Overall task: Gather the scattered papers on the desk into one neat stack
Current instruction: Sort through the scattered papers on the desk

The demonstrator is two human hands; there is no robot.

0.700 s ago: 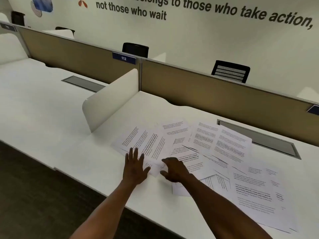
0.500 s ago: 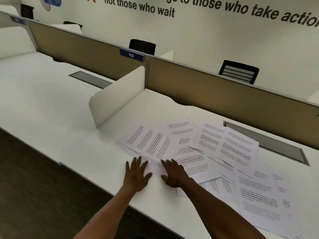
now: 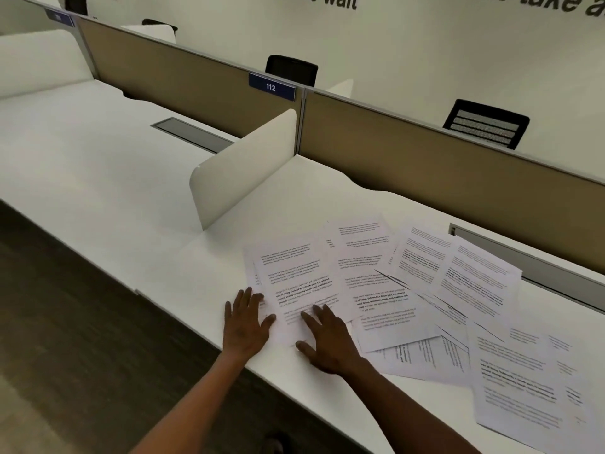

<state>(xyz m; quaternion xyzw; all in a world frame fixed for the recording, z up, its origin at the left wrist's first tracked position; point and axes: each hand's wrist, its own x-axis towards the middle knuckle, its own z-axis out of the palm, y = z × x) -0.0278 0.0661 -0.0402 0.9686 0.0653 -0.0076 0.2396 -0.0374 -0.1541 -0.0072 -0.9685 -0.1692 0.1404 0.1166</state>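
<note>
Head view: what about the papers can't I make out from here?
- Sheet count: the papers overlap, and upper sheets hide lower ones.
- Far-right sheet: may run past the frame's right edge.
- Printed text: too small and blurred to read.
- Under the left hand and right hand: palms cover those corners.

Wall lettering cut off at top edge; print on papers too small to read.

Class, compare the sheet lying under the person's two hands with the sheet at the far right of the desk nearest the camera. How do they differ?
1. The sheet under the hands has the left hand and right hand flat on it; the far-right sheet is untouched.
2. The first overlaps neighbouring papers at the spread's left end; the second lies at the right end.
Both are white printed pages flat on the desk.
</note>
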